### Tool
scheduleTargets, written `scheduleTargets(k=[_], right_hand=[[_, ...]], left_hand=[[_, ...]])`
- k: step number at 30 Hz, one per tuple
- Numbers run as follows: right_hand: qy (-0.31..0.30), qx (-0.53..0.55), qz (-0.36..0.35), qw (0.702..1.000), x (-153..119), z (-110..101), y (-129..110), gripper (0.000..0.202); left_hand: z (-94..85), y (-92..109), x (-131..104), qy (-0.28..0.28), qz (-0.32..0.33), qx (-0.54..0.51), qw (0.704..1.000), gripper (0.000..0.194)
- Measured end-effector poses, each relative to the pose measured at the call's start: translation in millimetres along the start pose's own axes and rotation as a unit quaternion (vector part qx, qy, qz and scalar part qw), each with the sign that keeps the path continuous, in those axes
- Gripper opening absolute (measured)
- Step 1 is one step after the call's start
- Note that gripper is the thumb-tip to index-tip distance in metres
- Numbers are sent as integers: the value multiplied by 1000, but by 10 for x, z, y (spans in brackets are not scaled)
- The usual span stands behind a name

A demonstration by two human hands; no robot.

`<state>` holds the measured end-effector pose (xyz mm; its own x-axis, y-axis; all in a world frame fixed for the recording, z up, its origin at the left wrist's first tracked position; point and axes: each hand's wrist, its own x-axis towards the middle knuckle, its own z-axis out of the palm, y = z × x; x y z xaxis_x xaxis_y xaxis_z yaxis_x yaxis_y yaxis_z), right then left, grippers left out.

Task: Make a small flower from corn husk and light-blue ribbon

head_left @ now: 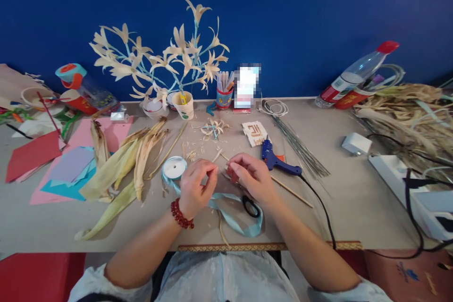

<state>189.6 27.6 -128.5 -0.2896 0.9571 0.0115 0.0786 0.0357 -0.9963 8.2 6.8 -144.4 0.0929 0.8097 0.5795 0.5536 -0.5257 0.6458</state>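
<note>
My left hand [198,181], a red bead bracelet at its wrist, is closed in a pinch. A small pale husk strip [218,155] shows just beyond its fingertips; whether it is held I cannot tell. Facing it, my right hand [252,174] has curled fingers with thumb and index together, and what they hold is too small to make out. Light blue ribbon [230,219] trails below both hands from a white spool [174,167] by my left hand. Black-handled scissors [251,207] lie partly hidden under my right hand. A thin wooden stick [293,192] runs beneath it.
Dried corn husks [141,160] and coloured paper [72,167] lie left. Behind stand husk flowers [180,49] in a paper cup [184,106]. A small husk flower [212,128] lies ahead. Rightward are a blue glue gun [278,163], wires [300,144] and a power strip [392,179].
</note>
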Motion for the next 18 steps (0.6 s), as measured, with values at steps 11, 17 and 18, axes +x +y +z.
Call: scheduleTargets(k=[11,17,18], right_hand=[[-183,278,145,932,-42,45,-7,23],[-164,168,99,967,-59,-6,-38,21],[-166,154,96,969,-56,-12,-44,21]], left_hand=[[-51,-67,-9,6,103,-52,993,29],[-24,-3,7,-71,-132,-251,956,25],[-17,-3,13,-90,-172,-294,936,27]])
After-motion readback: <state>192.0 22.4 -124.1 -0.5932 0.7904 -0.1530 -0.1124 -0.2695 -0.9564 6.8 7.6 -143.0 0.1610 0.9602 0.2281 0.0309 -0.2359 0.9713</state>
